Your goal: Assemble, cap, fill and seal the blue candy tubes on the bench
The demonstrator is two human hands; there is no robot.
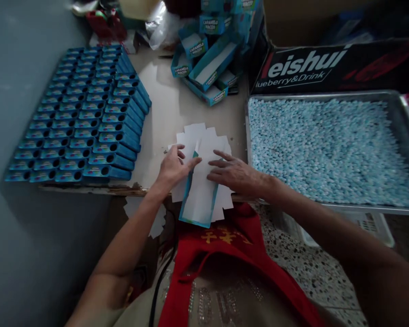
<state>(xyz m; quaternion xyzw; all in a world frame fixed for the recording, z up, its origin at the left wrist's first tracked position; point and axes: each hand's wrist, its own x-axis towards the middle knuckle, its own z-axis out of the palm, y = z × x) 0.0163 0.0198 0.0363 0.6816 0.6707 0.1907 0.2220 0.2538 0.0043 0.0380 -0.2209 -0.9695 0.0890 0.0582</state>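
Observation:
A partly folded cardboard box [200, 200], white inside with blue edges, lies over a fanned stack of white cardboard blanks [224, 200] at the table's front edge. My left hand [173, 169] is at the box's upper left side, its thumb stretched across the raised side wall and its fingers loosely bent, apart from the thumb. Over the right side wall reaches my right hand [232, 173], palm down, fingers spread and their tips above the white inside. Its thumb is hidden. Neither hand is visibly closed around the box.
Rows of blue boxes with dark round holes [78, 118] are stacked at left. Loose open blue boxes [207, 63] pile up at the back. At right, a metal tray [248, 136] holds small pale-blue pieces [327, 150], before a black printed carton [306, 68].

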